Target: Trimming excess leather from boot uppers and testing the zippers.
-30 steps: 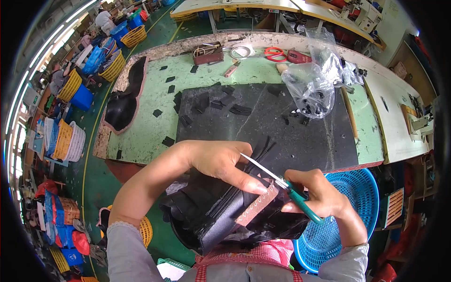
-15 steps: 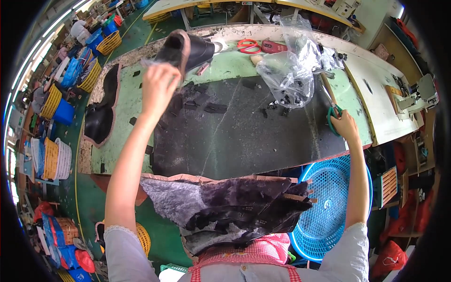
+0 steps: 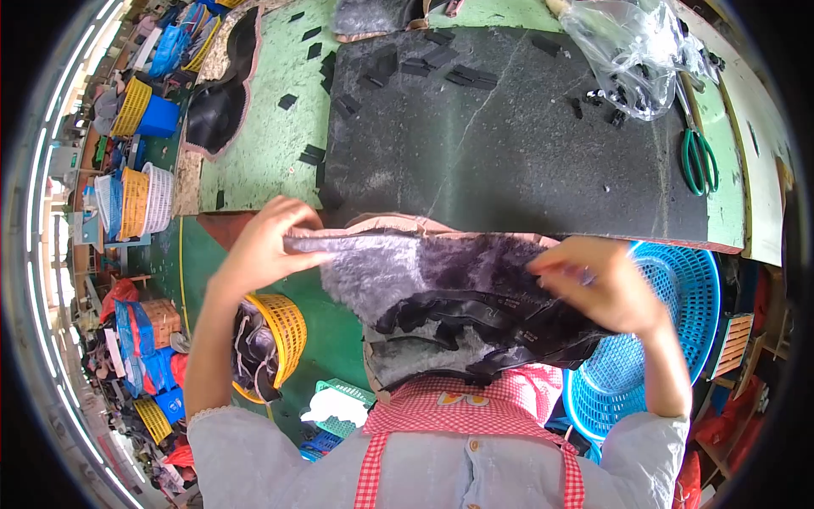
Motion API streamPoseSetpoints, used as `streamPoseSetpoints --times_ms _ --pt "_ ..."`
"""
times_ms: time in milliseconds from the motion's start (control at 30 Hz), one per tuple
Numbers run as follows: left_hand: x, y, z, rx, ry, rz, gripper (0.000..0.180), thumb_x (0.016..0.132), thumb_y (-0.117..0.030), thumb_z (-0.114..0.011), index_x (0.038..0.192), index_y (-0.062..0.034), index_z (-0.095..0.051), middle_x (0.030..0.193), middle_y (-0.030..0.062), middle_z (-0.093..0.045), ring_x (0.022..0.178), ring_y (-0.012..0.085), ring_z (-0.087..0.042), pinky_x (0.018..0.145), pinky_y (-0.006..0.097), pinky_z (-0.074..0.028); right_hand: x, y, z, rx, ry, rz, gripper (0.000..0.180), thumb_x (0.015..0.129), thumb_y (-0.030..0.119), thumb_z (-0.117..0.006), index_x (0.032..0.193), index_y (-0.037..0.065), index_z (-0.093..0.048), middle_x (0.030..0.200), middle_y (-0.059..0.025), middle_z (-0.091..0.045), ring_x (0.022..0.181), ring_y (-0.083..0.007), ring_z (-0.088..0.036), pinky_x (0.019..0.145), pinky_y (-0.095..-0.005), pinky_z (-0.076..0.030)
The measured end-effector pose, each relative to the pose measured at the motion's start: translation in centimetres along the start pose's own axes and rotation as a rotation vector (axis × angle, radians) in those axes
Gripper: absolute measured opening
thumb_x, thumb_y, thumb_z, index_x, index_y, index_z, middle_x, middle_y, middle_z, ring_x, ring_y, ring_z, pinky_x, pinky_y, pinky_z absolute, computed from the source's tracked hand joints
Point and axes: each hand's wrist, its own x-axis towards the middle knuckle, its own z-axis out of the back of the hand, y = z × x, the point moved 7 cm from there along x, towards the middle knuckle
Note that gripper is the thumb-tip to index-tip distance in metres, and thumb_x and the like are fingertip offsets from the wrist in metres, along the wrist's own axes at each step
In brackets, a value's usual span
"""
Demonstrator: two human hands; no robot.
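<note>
A stack of fur-lined black leather boot uppers (image 3: 441, 267) lies across my lap, against the table's near edge, grey and dark fur showing. My left hand (image 3: 271, 246) is closed on the left end of the top upper, thumb on the fur and fingers behind the edge. Over the right end of the stack is my right hand (image 3: 602, 284), its fingers bent and smeared by motion; whether they grip the upper cannot be made out. Green-handled scissors (image 3: 699, 161) lie on the right side of the table, apart from both hands.
A black mat (image 3: 526, 161) covers much of the green table, with small black pieces (image 3: 471, 76) scattered on it. A clear plastic bag (image 3: 632, 59) sits at the far right. Black leather parts (image 3: 216, 119) lie at left. Blue (image 3: 712, 288) and yellow (image 3: 292, 331) baskets stand below the table.
My right hand has let go of the scissors and moved to the stack. My left hand has left the black upper at the far side and come back to the stack. The view has tilted down.
</note>
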Motion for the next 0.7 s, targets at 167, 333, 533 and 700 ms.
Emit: streamPoseSetpoints --times_ms 167,333,533,700 --pt "0.0 -2.0 -1.2 -0.968 -0.047 0.146 0.034 0.089 -0.013 -0.07 0.117 0.0037 -0.062 0.106 0.0032 -0.067 0.094 0.0089 -0.062 0.085 0.025 -0.049 0.7 3.4 -6.4 0.003 0.105 0.244 0.052 0.083 0.027 -0.074 0.124 0.001 -0.055 0.119 -0.0174 -0.061 0.106 -0.0366 -0.061 0.092 -0.0429 -0.049" --pt "-0.5 -1.2 -7.6 -1.282 0.086 0.446 0.043 0.09 -0.023 -0.069 0.126 -0.0013 -0.059 0.113 0.0052 -0.067 0.097 0.0126 -0.065 0.087 0.029 -0.051 -0.3 8.9 -9.0 -0.167 0.092 0.207 0.09 0.076 0.058 -0.074 0.133 -0.004 -0.044 0.126 -0.0287 -0.052 0.108 -0.042 -0.058 0.091 -0.0487 -0.05" --pt "-3.0 -0.2 -6.1 -0.722 -0.391 0.087 0.023 0.094 -0.014 -0.064 0.112 -0.0017 -0.058 0.107 0.0069 -0.062 0.098 0.0147 -0.06 0.085 0.031 -0.049 0.7 5.8 -12.2 -0.205 -0.138 0.086 0.021 0.087 0.017 -0.067 0.082 0.0 -0.055 0.08 -0.0161 -0.059 0.074 -0.034 -0.062 0.064 -0.0424 -0.052" --pt "-5.6 -12.2 -0.5 -0.278 -0.374 -0.131 0.045 0.081 -0.011 -0.07 0.126 -0.0105 -0.062 0.115 0.0104 -0.056 0.085 0.0188 -0.062 0.066 0.029 -0.05 0.4 2.1 -13.7 0.25 0.011 -0.221 0.039 0.094 0.027 -0.064 0.075 -0.006 -0.053 0.069 -0.0267 -0.058 0.067 -0.0473 -0.057 0.059 -0.047 -0.046"
